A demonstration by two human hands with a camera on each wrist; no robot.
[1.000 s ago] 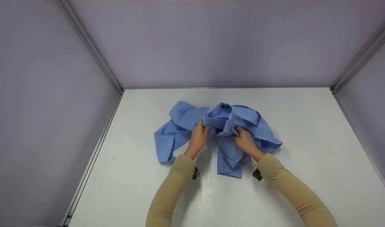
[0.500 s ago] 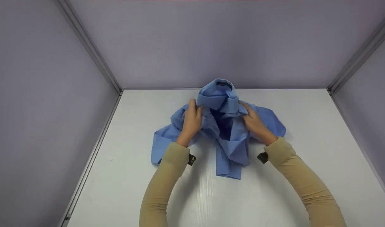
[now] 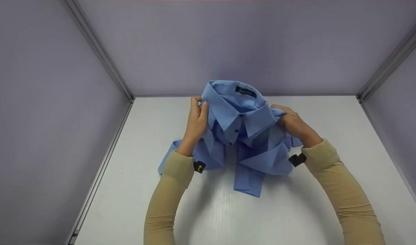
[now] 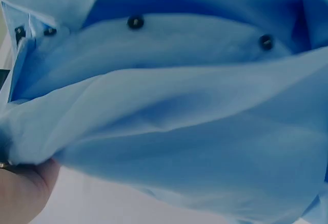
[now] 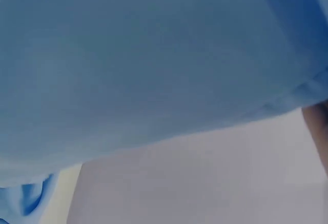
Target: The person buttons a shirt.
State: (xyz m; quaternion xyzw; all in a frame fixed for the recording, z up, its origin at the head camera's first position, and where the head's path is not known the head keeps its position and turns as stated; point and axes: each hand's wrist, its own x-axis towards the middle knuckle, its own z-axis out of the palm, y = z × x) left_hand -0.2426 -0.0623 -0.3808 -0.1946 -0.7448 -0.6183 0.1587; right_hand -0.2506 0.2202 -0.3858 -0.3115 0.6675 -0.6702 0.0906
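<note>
A: Left side?
B: Left hand (image 3: 197, 119): thumb and fingers pinch the blue shirt (image 3: 252, 144) just beside its collar (image 3: 220, 105).
A: Centre?
B: The collar is raised, its points facing the near side, a dark label (image 3: 246, 92) inside. Lower folds rest on the white table (image 3: 334, 136).
A: Right side?
B: Right hand (image 3: 294, 124): fingers curled on bunched cloth at the opposite shoulder.
A: Step in hand?
B: Judged to be holding the shirt up by its shoulders to open it out.
A: Next move calls for?
B: In my judgement, both grips kept level and an even outward pull, straightening the crumpled body.
</note>
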